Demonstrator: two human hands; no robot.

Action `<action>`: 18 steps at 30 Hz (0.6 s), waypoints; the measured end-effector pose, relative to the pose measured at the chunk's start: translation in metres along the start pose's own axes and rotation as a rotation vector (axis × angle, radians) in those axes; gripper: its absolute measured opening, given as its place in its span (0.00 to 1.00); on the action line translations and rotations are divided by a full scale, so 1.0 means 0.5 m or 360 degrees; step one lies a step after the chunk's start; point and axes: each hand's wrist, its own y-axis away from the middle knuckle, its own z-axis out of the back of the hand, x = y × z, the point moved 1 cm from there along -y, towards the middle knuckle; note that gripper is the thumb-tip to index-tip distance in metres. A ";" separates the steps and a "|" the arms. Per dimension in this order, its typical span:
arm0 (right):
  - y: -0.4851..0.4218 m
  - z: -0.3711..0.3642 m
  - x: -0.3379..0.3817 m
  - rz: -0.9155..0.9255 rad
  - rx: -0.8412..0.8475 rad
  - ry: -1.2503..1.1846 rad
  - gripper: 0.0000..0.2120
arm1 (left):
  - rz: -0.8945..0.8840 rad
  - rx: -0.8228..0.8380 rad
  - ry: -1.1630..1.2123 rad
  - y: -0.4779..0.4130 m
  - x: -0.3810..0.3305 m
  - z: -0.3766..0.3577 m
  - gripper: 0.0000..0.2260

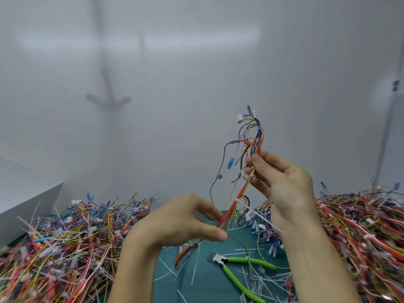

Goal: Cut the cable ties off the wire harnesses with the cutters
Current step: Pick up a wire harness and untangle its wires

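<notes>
A wire harness [251,145] of red, yellow, black and blue wires with blue terminals and a white connector is held up in front of me. My right hand [282,189] pinches it near a white cable tie [251,176], and another tie sits lower at the bundle. My left hand [185,219] holds the lower part of the same bundle between thumb and fingers. The green-handled cutters [238,267] lie on the green mat below, jaws pointing left, with neither hand on them.
Large heaps of tied harnesses lie at left [65,241] and right [360,226]. Cut white tie pieces [196,265] litter the green mat [207,287]. A white box [24,200] stands at the far left, and a white wall stands behind.
</notes>
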 end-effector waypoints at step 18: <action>-0.009 0.010 0.001 0.0053 -0.0036 -0.0022 0.04 | 0.0238 -0.0485 0.0510 0.000 0.067 0.027 0.07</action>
